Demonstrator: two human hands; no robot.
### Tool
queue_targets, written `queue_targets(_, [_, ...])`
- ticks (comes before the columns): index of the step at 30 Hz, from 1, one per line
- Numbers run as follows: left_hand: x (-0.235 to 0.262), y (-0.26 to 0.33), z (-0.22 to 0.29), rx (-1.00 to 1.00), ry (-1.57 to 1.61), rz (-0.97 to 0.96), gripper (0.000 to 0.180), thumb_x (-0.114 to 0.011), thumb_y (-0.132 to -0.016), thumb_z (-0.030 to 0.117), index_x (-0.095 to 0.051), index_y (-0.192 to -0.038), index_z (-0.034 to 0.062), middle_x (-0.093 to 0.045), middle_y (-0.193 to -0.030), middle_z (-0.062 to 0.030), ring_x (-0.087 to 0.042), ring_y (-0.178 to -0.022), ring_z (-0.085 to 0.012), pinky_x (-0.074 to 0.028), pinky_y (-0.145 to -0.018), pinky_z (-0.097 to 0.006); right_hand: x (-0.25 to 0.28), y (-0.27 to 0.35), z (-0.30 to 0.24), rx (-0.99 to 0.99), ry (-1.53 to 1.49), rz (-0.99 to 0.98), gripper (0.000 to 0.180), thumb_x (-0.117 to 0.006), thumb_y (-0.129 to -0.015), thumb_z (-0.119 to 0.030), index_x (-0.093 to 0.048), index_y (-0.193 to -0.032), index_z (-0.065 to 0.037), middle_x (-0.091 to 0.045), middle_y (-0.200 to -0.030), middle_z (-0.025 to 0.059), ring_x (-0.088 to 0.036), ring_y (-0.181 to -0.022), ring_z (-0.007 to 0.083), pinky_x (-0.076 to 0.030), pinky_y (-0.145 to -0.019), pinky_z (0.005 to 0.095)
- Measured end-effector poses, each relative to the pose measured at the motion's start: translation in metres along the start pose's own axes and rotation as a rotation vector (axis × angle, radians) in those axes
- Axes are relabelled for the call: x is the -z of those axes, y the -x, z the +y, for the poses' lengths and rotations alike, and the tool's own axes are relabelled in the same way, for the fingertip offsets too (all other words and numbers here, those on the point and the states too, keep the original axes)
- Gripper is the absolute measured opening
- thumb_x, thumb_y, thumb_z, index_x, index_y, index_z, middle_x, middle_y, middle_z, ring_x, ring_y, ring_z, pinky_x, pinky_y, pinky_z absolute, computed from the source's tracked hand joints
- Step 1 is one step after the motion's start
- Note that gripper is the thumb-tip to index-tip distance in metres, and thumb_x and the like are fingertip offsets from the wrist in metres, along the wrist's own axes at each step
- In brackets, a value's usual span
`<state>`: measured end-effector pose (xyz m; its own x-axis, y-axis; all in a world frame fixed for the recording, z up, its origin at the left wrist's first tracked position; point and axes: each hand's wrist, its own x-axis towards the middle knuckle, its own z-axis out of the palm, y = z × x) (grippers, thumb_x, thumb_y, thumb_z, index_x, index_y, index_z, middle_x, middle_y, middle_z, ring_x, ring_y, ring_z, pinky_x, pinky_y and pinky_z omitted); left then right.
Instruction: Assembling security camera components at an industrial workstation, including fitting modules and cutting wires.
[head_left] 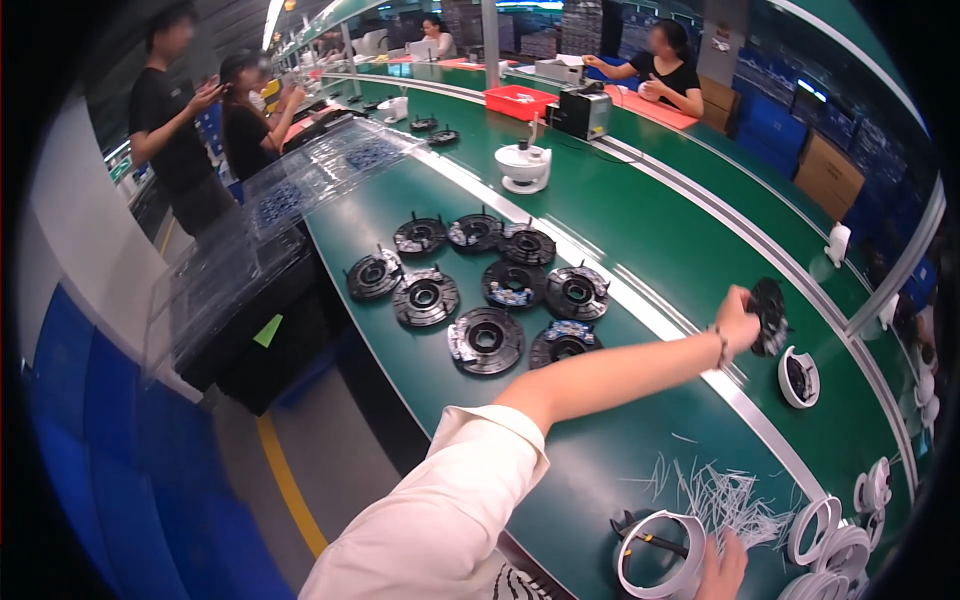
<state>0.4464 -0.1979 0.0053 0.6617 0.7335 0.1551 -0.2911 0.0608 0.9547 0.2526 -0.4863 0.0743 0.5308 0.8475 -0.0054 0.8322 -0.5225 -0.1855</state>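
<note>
My left hand point(738, 322) reaches far out to the right, closed on a round black plastic base point(768, 318) with small parts on its face; the base is somewhat blurred. At the bottom edge, my right hand point(724, 572) grips the right side of a white plastic ring point(630, 560), partly cut off by the frame. Behind the ring, black-and-yellow cutters point(655, 541) show through its opening. Just below the held base, a white round housing point(799, 377) with a black part inside sits on the conveyor.
Several black round bases point(486, 340) with circuit boards lie on the green table. White thin strips point(735, 505) are heaped beside stacked white rings point(835, 545). A white device point(523, 166), red tray point(520, 101) and black box point(582, 111) stand farther off. Co-workers point(665, 75) work across the line.
</note>
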Motion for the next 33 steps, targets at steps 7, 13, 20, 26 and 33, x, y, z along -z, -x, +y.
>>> queue_targets(7, [0.058, 0.138, 0.035, 0.481, 0.363, -0.216, 0.049, -0.046, -0.07, -0.005, -0.033, -0.116, 0.0024, -0.046, -0.107, -0.0099, -0.049, -0.095, -0.0186, -0.044, -0.073, -0.031, -0.028, -0.013, -0.027, -0.111, -0.115, -0.024, 0.107, -0.076, -0.049, -0.043, -0.023, -0.126, 0.008, -0.03, -0.126, 0.0305, -0.029, -0.117, 0.0405, -0.024, -0.098, 0.0414])
queue_targets(13, [0.09, 0.175, 0.032, 0.457, 0.53, -0.124, 0.046, -0.048, -0.073, -0.008, -0.033, -0.115, 0.0057, -0.047, -0.107, -0.0075, -0.049, -0.097, -0.0177, -0.046, -0.076, -0.032, -0.034, 0.001, -0.025, -0.076, -0.122, 0.01, 0.109, -0.079, -0.044, -0.032, -0.022, -0.126, 0.01, -0.029, -0.125, 0.0313, -0.028, -0.117, 0.0409, -0.023, -0.099, 0.0406])
queue_targets(20, [0.138, 0.184, 0.049, 0.284, 0.52, -0.194, 0.041, -0.048, -0.072, -0.013, -0.04, -0.108, 0.0046, -0.05, -0.099, -0.0029, -0.052, -0.085, -0.0111, -0.047, -0.074, -0.026, -0.017, -0.02, -0.006, 0.049, -0.359, 0.246, 0.109, -0.077, -0.039, -0.021, -0.02, -0.128, 0.003, -0.028, -0.128, 0.0228, -0.027, -0.119, 0.0378, -0.023, -0.099, 0.0396])
queue_targets(26, [0.124, 0.201, 0.039, 0.306, 0.488, -0.429, 0.056, -0.049, -0.076, -0.01, -0.028, -0.125, 0.0057, -0.043, -0.117, -0.0069, -0.043, -0.109, -0.0166, -0.037, -0.093, -0.032, -0.035, -0.065, 0.007, -0.037, -0.728, 0.571, 0.111, -0.08, -0.044, -0.023, -0.015, -0.131, 0.003, -0.028, -0.128, 0.0184, -0.031, -0.118, 0.0276, -0.026, -0.098, 0.0348])
queue_targets(33, [0.147, 0.2, 0.049, 0.848, 0.752, -0.869, 0.08, -0.05, -0.053, -0.005, -0.024, -0.129, 0.0073, -0.036, -0.126, -0.0075, -0.038, -0.116, -0.0244, -0.026, -0.099, -0.041, -0.061, -0.075, -0.006, 0.083, -0.904, 0.359, 0.12, -0.083, -0.044, -0.02, -0.004, -0.132, 0.002, -0.017, -0.135, 0.0216, -0.024, -0.124, 0.0282, -0.023, -0.101, 0.035])
